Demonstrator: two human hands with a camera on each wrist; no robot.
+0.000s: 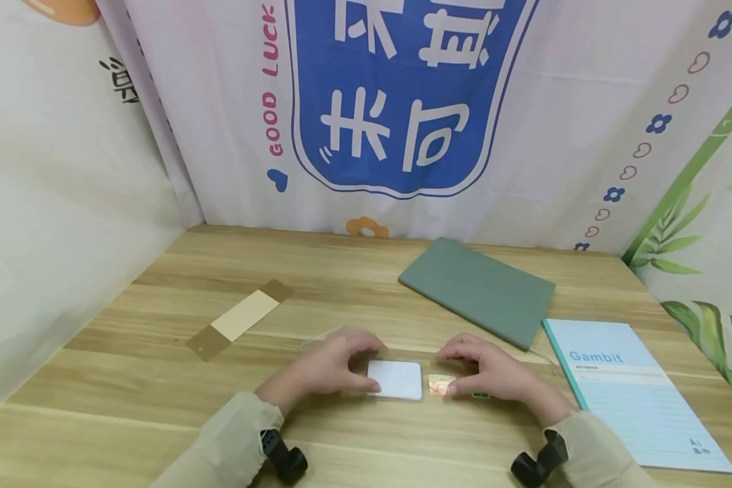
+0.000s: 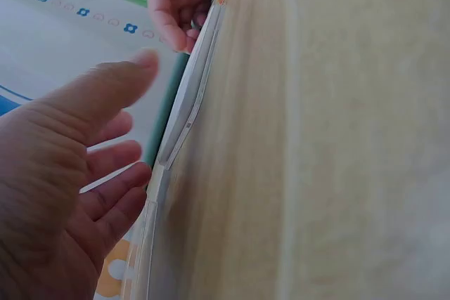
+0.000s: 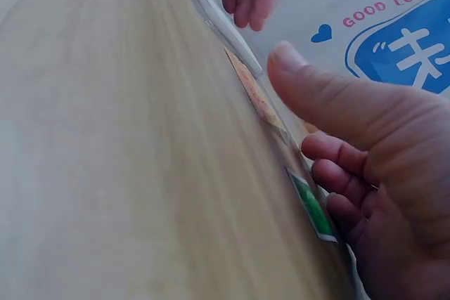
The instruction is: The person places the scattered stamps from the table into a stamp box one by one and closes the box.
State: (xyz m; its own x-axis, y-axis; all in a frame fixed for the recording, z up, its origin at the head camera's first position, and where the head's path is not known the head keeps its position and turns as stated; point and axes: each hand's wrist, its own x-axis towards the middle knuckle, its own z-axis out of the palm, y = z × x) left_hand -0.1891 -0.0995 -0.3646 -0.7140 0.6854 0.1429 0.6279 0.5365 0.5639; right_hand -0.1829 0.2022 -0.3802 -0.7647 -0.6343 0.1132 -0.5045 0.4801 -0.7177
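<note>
A flat white rectangular piece with rounded corners and a clear border (image 1: 394, 379) lies on the table between the hands. To its right is a small orange patterned card (image 1: 442, 385), and a small green piece (image 3: 313, 205) lies farther right, partly hidden by the right hand in the head view. My left hand (image 1: 341, 362) is at the white piece's left edge, thumb raised and fingers loosely bent, holding nothing. Beside the orange card, my right hand (image 1: 491, 369) has its thumb lifted and fingers relaxed, with nothing in its grasp.
Behind the right hand lies a dark green flat book-like item (image 1: 478, 288). A light blue notebook (image 1: 634, 393) marked "Gambit" is at the right. A brown strip with a beige middle (image 1: 245, 315) lies at the left. Printed cloth (image 1: 232, 135) hangs behind the table.
</note>
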